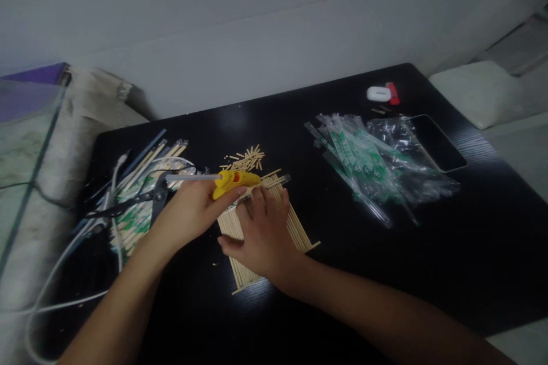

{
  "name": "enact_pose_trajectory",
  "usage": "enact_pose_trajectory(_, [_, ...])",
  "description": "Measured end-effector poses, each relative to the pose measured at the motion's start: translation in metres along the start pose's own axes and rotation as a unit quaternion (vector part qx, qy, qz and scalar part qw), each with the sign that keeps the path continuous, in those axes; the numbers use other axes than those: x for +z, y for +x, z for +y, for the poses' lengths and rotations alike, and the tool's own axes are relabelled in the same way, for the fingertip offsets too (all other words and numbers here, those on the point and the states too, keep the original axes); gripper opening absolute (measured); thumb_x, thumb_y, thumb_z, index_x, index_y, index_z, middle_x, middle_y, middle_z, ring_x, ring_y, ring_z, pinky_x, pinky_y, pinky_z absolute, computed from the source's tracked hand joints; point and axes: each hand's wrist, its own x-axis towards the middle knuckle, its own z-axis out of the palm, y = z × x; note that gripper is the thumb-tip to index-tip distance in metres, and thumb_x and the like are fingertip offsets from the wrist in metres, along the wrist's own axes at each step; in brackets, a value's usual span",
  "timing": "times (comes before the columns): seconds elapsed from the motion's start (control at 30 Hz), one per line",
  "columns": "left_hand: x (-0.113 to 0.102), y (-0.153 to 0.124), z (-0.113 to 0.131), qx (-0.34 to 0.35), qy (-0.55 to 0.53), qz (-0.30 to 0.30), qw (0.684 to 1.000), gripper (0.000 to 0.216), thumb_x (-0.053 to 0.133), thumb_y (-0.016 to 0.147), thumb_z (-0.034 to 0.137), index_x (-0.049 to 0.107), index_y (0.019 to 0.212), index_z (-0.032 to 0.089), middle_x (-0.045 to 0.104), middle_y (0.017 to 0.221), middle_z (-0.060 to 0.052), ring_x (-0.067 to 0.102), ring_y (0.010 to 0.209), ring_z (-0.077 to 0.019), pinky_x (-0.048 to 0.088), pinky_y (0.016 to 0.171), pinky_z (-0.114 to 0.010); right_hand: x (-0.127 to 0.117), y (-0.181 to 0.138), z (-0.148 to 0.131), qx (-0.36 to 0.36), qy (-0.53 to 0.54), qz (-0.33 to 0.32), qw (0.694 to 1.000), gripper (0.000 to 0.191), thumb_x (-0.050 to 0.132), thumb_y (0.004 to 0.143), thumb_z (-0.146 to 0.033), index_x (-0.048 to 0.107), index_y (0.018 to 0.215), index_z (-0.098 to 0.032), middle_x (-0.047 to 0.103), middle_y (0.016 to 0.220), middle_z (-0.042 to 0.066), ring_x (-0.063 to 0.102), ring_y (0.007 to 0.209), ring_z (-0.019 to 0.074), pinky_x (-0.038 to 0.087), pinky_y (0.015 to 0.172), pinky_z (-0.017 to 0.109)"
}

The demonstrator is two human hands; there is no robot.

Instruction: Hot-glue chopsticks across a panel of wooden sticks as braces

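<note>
My left hand (pixel 192 208) is closed around a yellow glue gun (pixel 235 180), with a pale glue stick (pixel 192 177) jutting from its back end and its nozzle pointing right. Beneath it lies a flat panel of wooden chopsticks (pixel 299 231), set side by side with crosswise sticks at the ends. My right hand (pixel 268 234) rests on this panel, palm down and fingers spread, hiding its middle. By the fingertips, a clear-wrapped pair of chopsticks (pixel 278 181) lies across the panel's far edge, partly covered by the hand.
Short cut stick pieces (pixel 247 159) lie behind the panel. Wrapped chopsticks (pixel 132 222) sit at left among a white cable (pixel 115 182) and a dark stand arm (pixel 159 194). At right are plastic wrappers (pixel 355 154), a phone (pixel 439 142) and a white case (pixel 379 94).
</note>
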Motion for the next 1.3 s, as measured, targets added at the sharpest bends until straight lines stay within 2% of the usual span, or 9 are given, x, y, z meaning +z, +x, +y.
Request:
enact_pose_trajectory(0.23, [-0.002,-0.002,0.000,-0.030,0.000,0.002,1.000,0.062,0.051,0.093,0.073,0.049,0.057,0.023,0.045,0.048,0.003,0.040,0.045,-0.0128,0.027,0.045,-0.029,0.002,-0.002,0.000,-0.006,-0.010,0.010,1.000,0.070,0.063,0.093,-0.066,0.059,0.140,-0.015,0.052,0.152,0.029,0.042,0.143,0.0467,0.019,0.117,0.079])
enact_pose_trajectory(0.57, [0.009,0.003,0.002,-0.011,-0.026,-0.008,1.000,0.056,0.052,0.097,0.067,0.059,0.065,0.021,0.052,0.053,0.003,0.044,0.048,-0.0123,0.029,0.048,-0.029,0.004,-0.001,0.000,-0.003,-0.010,0.007,1.000,0.068,0.062,0.093,-0.067,0.060,0.139,-0.016,0.052,0.152,0.028,0.041,0.144,0.0462,0.017,0.119,0.078])
enact_pose_trajectory(0.73, [0.010,0.004,0.002,0.002,-0.036,-0.017,0.999,0.052,0.052,0.099,0.064,0.066,0.074,0.020,0.056,0.056,0.003,0.048,0.051,-0.0127,0.032,0.051,-0.028,0.003,-0.001,0.001,-0.005,-0.007,0.008,1.000,0.068,0.062,0.094,-0.067,0.061,0.138,-0.016,0.052,0.151,0.028,0.039,0.145,0.0464,0.015,0.119,0.078])
enact_pose_trajectory(0.9, [0.010,0.003,0.005,-0.007,-0.030,0.006,1.000,0.055,0.055,0.097,0.063,0.056,0.062,0.020,0.047,0.049,0.004,0.042,0.047,-0.0122,0.026,0.047,-0.028,0.001,-0.001,0.000,-0.006,-0.003,0.007,1.000,0.069,0.063,0.093,-0.066,0.061,0.139,-0.014,0.053,0.150,0.029,0.042,0.143,0.0465,0.018,0.117,0.079])
enact_pose_trajectory(1.2, [0.004,0.001,0.005,-0.017,-0.014,-0.005,1.000,0.058,0.054,0.096,0.066,0.054,0.059,0.022,0.039,0.046,0.005,0.039,0.045,-0.0121,0.025,0.046,-0.029,0.004,-0.001,0.000,-0.008,-0.011,0.014,1.000,0.071,0.064,0.093,-0.066,0.059,0.140,-0.013,0.052,0.152,0.030,0.042,0.143,0.0472,0.017,0.118,0.079])
enact_pose_trajectory(1.3, [-0.002,-0.001,0.005,-0.011,-0.009,0.001,1.000,0.054,0.055,0.097,0.064,0.058,0.063,0.022,0.037,0.045,0.005,0.039,0.046,-0.0124,0.027,0.048,-0.028,0.004,-0.002,0.000,-0.011,-0.012,0.021,1.000,0.071,0.064,0.093,-0.066,0.059,0.141,-0.014,0.053,0.151,0.030,0.042,0.144,0.0471,0.018,0.117,0.079])
